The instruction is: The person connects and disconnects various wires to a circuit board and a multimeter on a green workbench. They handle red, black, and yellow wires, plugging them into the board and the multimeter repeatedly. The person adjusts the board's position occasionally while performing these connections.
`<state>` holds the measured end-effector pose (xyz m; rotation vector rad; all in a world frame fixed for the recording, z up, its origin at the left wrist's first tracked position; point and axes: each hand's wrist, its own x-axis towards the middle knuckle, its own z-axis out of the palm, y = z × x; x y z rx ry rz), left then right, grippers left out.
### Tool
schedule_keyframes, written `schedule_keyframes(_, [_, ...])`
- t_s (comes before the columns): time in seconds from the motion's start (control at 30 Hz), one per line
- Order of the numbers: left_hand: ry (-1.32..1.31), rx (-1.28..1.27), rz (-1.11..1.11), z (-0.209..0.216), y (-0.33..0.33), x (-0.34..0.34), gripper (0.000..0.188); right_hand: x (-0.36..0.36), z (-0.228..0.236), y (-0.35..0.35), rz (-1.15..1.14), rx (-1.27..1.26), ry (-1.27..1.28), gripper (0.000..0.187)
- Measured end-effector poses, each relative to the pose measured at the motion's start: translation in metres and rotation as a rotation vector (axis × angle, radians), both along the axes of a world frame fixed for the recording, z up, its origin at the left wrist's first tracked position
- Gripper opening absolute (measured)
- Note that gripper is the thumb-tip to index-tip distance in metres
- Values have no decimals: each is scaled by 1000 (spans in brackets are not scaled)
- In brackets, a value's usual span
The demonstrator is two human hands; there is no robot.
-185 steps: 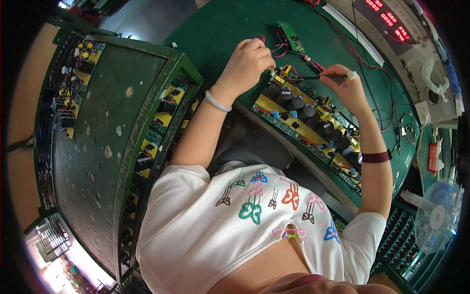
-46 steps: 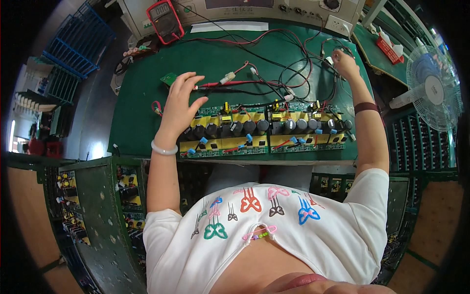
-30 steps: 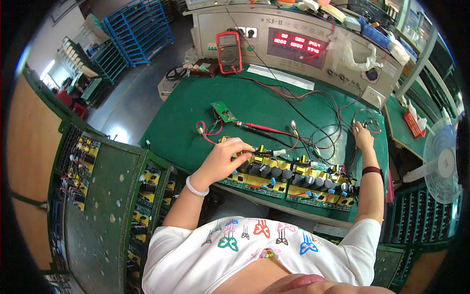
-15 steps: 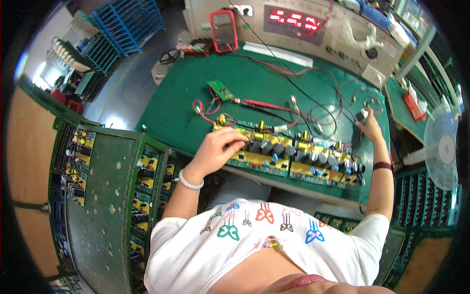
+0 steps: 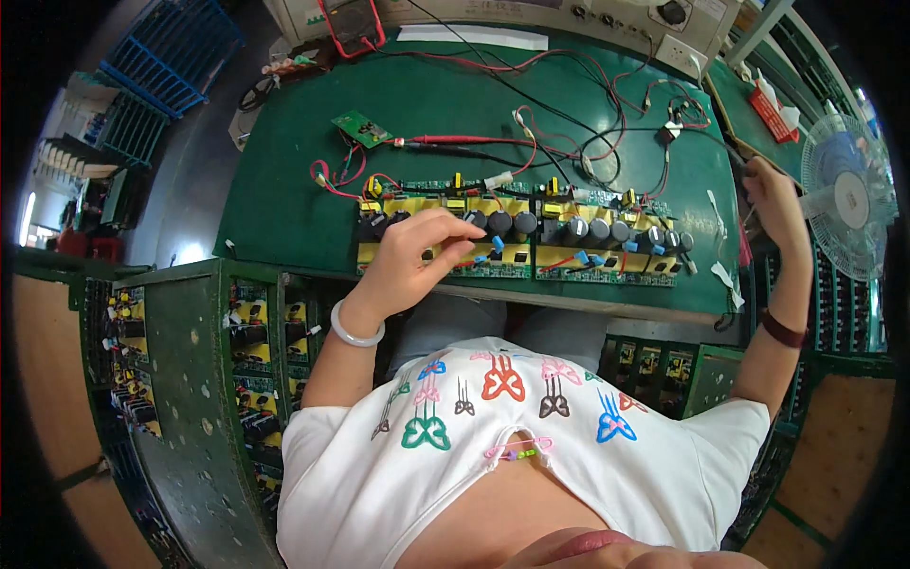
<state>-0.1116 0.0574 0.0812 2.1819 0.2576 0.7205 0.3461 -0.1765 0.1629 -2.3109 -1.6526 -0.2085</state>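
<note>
Two long yellow-and-green circuit boards with black capacitors lie end to end on the green bench (image 5: 284, 199). My left hand (image 5: 417, 256) lies on the left circuit board (image 5: 474, 266), fingers curled, thumb and fingertips pinched by small blue connectors. The right circuit board (image 5: 607, 251) is untouched. My right hand (image 5: 773, 199) is out at the bench's right edge, closed around a thin dark lead (image 5: 725, 152) that runs back to the tangle of wires. A white bangle is on my left wrist and a dark band on my right.
Red and black test leads (image 5: 493, 142) and a small green board (image 5: 360, 128) lie behind the boards. A red multimeter (image 5: 351, 19) and a test unit stand at the back. A fan (image 5: 848, 190) is on the right, and racks of more boards (image 5: 256, 351) sit lower left.
My right hand has moved from the wires at the bench's back right out to its right edge. My left hand has stayed on the left circuit board. The view has tilted down.
</note>
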Motion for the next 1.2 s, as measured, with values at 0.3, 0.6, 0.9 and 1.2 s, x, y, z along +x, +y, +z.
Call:
schedule_keyframes(0.3, [-40,-351,-467,-8,-43,52,43,-133,59,-12,64,11,1222,29])
schedule_keyframes(0.6, [109,-676,-818,-20,-56,21,47,-196,-13,52,328,216,1598,26])
schedule_keyframes(0.9, [124,-232,139,-56,-43,-90,21,-240,-84,75,593,452,1822,20])
schedule_keyframes(1.2, [-154,175,719,-83,-33,-102,21,-332,-133,105,581,449,1497,18])
